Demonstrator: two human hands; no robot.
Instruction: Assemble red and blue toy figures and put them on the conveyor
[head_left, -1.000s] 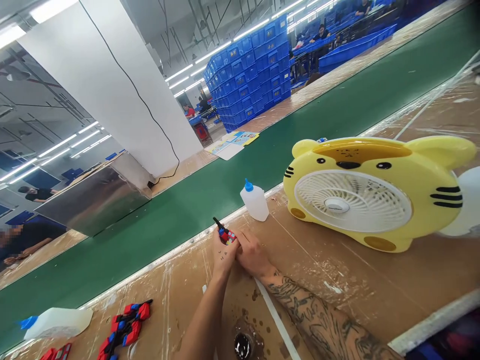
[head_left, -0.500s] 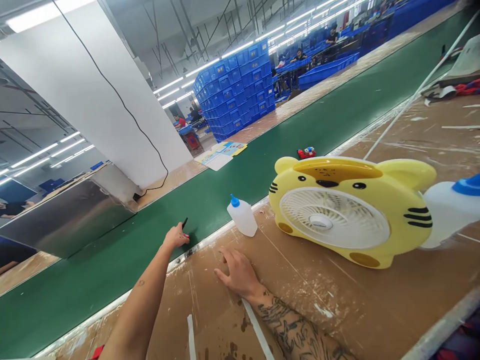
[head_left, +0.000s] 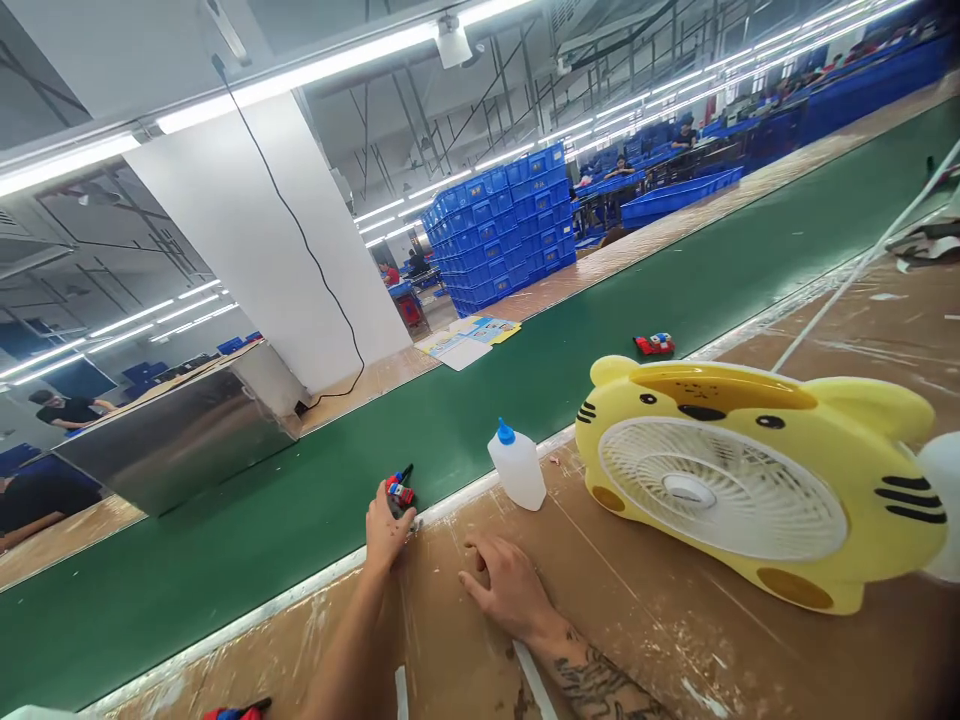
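Observation:
My left hand is at the near edge of the green conveyor belt. Its thumb and fingers close around a small red, blue and white toy with a black part sticking out; its exact kind is too small to tell. My right hand rests on the brown tabletop, holding nothing, its fingers loosely bent and apart. Just beyond it a white plastic bottle with a blue nozzle cap stands upright. A yellow tiger-faced fan stands to the right.
Another small red toy lies on the belt behind the fan. A red and black item shows at the bottom edge. Printed sheets lie across the belt, before stacked blue crates. People work in the background.
The view has shifted, so everything sits lower and further right. My left hand has drawn slightly nearer me, and the toy, mostly hidden before, now shows at its fingertips. My right hand stays resting.

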